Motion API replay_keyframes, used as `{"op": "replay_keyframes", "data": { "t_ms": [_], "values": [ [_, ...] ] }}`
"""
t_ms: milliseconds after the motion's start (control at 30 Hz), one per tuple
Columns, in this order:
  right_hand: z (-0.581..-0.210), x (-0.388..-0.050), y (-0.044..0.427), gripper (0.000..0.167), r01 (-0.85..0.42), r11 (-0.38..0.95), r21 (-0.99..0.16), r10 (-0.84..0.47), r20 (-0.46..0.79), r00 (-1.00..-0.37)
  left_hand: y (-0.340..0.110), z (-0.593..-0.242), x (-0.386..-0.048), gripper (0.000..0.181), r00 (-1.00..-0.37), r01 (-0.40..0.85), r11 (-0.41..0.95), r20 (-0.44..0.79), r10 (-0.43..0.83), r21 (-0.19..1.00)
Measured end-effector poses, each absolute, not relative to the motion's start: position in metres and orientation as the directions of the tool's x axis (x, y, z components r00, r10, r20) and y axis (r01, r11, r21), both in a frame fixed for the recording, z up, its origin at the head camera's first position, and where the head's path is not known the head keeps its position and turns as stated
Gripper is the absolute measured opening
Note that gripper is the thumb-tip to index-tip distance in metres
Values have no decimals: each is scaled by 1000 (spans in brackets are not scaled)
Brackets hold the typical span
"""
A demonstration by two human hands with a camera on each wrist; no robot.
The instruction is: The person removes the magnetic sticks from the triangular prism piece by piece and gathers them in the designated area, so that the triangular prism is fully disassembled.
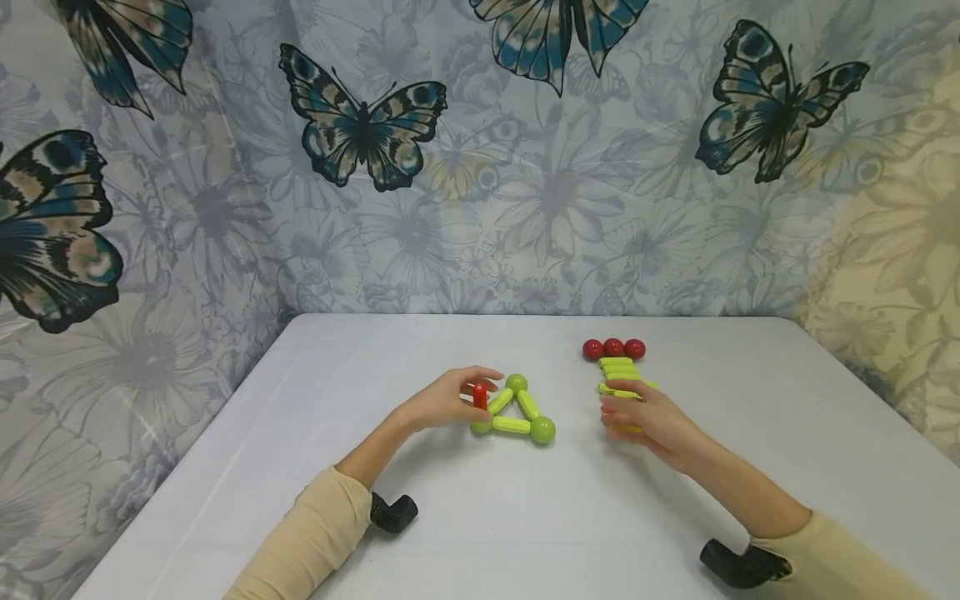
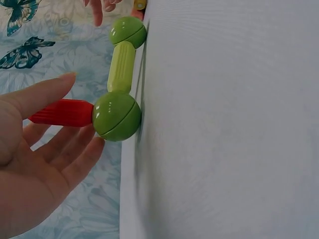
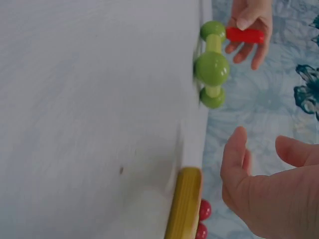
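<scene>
My left hand (image 1: 450,398) is around a red rod (image 1: 480,396) that stands upright on one green ball of a flat triangle. Its fingers are spread and relaxed, with the thumb beside the rod in the left wrist view. The triangle has three green balls (image 1: 542,430) joined by yellow-green rods (image 1: 512,425) and lies on the table. To the right, my right hand (image 1: 656,421) hovers over a column of yellow-green and yellow rods (image 1: 617,367), partly hiding them. In the right wrist view nothing sits between its loosely bent fingers, and a yellow rod (image 3: 184,204) lies below.
Three red balls (image 1: 613,348) stand in a row behind the loose rods. The white table (image 1: 480,525) reaches back to a wall cloth with butterflies (image 1: 363,125). Black wrist mounts (image 1: 393,512) hang under both sleeves.
</scene>
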State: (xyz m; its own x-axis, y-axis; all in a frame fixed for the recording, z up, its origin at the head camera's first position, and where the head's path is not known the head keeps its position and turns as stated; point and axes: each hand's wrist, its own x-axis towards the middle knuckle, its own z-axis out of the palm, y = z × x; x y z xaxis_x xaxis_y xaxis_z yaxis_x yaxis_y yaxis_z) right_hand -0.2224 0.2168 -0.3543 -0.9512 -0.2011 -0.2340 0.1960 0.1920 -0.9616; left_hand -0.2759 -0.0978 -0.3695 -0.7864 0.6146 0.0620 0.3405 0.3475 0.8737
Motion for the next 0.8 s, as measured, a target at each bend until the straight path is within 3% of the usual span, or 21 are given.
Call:
{"op": "replay_keyframes", "data": {
  "t_ms": [533, 800],
  "values": [
    [-352, -236, 148, 49, 132, 155, -979, -287, -172, -942, -94, -375, -275, 57, -831, 314, 443, 17, 556, 840],
    [-356, -245, 113, 44, 74, 214, -974, -351, -147, -925, -95, -376, -276, 55, -840, 298, 451, 7, 542, 841]
  ]
}}
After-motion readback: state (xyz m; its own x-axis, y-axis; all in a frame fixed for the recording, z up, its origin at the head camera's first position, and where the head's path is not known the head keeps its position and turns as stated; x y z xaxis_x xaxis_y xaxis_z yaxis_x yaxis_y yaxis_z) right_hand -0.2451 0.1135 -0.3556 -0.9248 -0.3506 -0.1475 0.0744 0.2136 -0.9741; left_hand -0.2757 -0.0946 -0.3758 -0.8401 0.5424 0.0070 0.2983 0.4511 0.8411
